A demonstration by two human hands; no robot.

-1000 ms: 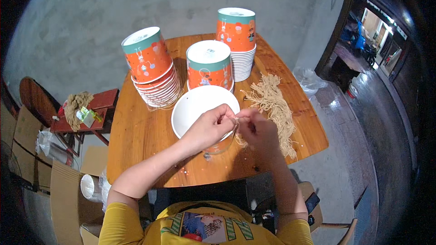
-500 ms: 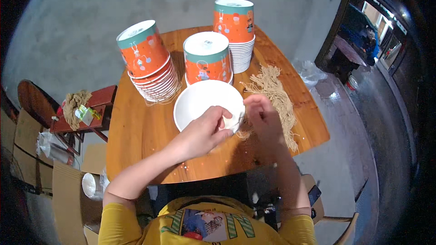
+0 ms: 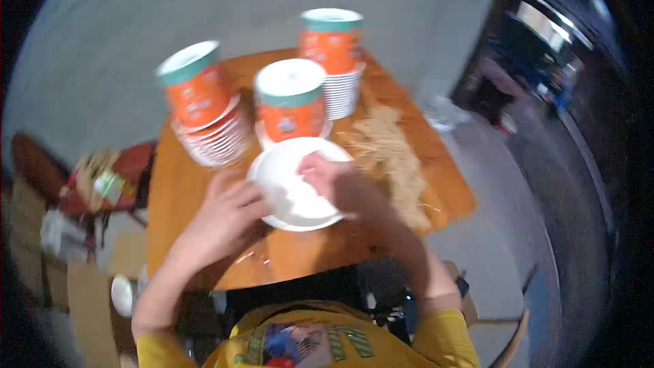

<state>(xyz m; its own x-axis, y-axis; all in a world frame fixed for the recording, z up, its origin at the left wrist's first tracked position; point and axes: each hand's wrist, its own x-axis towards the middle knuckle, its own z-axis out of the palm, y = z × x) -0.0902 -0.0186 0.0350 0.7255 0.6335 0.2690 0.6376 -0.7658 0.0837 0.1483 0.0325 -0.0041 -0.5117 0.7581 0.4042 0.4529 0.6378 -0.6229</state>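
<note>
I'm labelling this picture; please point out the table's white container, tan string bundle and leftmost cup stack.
White container (image 3: 289, 189): head view, inside surface.
Tan string bundle (image 3: 397, 167): head view, middle strands.
Leftmost cup stack (image 3: 199, 101): head view, upper orange side.

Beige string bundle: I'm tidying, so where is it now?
In the head view, the beige string bundle lies on the wooden table, toward its right edge, right of the open white tub.
</note>
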